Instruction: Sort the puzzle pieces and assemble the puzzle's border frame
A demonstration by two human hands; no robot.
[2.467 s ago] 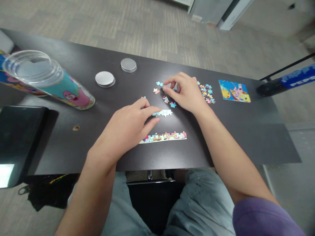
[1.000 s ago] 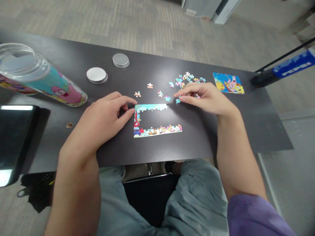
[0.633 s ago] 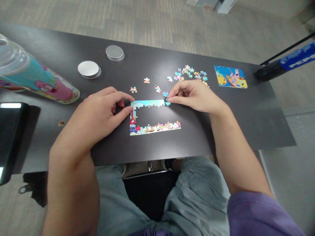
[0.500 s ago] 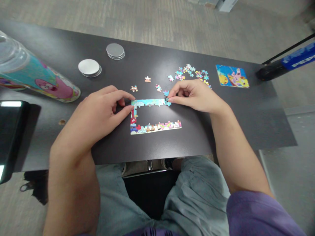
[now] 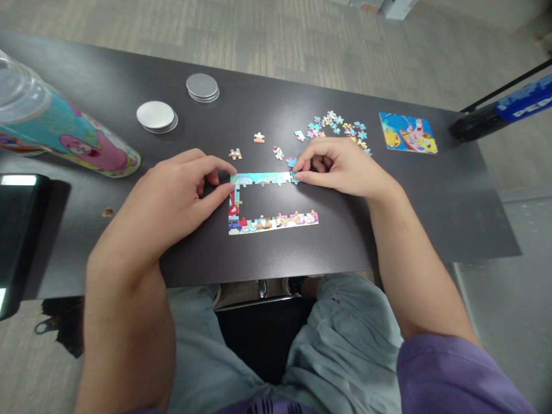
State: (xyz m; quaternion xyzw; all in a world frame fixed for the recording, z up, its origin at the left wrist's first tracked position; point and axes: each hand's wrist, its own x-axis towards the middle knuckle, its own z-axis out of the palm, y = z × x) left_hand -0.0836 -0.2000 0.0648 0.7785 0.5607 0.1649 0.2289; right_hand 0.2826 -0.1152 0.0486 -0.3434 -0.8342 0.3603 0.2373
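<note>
A partly joined jigsaw puzzle (image 5: pixel 273 224) lies on the dark table, forming a left side, a top row and a bottom row. My left hand (image 5: pixel 181 198) grips its upper left corner, index fingertip at the top edge and thumb on the left side. At the right end of the top row, my right hand (image 5: pixel 340 164) pinches a blue puzzle piece (image 5: pixel 294 177) against the row; whether it is interlocked I cannot tell. Another blue piece (image 5: pixel 291 162) lies just above those fingertips. Three more loose pieces, one being an orange and white piece (image 5: pixel 259 138), lie above the top row.
A heap of loose pieces (image 5: pixel 332 121) lies beyond my right hand, near a picture card (image 5: pixel 409 133). Stacked round discs (image 5: pixel 156 116) and a cartoon-printed container (image 5: pixel 86 138) stand left. A black device (image 5: pixel 21 230) is at far left, a blue-labelled bottle (image 5: pixel 504 109) at far right.
Both hands keep nearly the same places. The piece in my right fingers has shifted very slightly toward the top row; the camera view has tilted a little.
</note>
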